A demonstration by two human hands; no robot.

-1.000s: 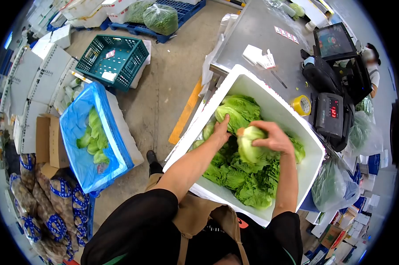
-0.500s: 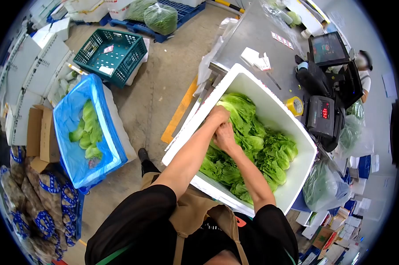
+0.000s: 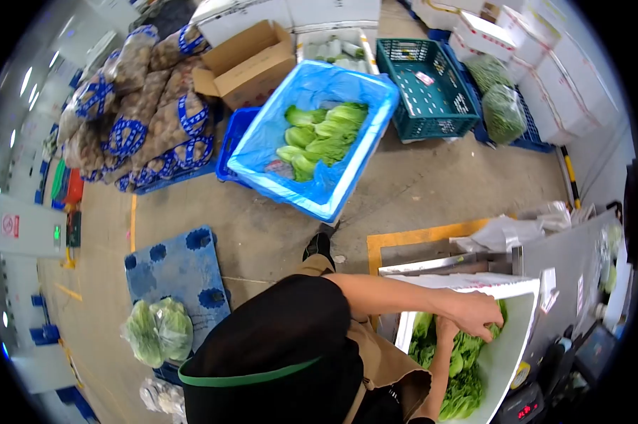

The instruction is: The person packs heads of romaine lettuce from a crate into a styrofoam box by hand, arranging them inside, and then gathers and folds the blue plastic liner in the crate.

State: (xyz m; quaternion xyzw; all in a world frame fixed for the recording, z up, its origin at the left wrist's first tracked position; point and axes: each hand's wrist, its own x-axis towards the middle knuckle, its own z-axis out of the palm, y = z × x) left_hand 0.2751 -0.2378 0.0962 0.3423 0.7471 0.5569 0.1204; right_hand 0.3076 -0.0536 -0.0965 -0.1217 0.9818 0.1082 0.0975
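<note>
My left hand (image 3: 476, 315) reaches over the green leafy lettuce (image 3: 462, 385) inside a white foam box (image 3: 520, 326). Its fingers are bent and apart, near the leaves at the box's far end. Beside and partly beneath it is my right hand (image 3: 446, 328), low among the lettuce, with its fingers hidden. A second foam box (image 3: 386, 99), lined with blue plastic, stands on the floor ahead; several lettuce heads (image 3: 326, 134) lie in it.
A green crate (image 3: 432, 116) stands beyond the blue-lined box. Sacks (image 3: 149, 120) and a cardboard box (image 3: 252, 67) are at the far left. Nearer, a blue pallet (image 3: 181, 265) has bagged lettuce (image 3: 160, 328) at its end. A steel table (image 3: 566, 254) with a scale (image 3: 520, 404) is at right.
My view has swung left, so the lettuce box now sits lower right and the blue-lined box is ahead. My left hand's fingers have spread; both hands remain over the lettuce.
</note>
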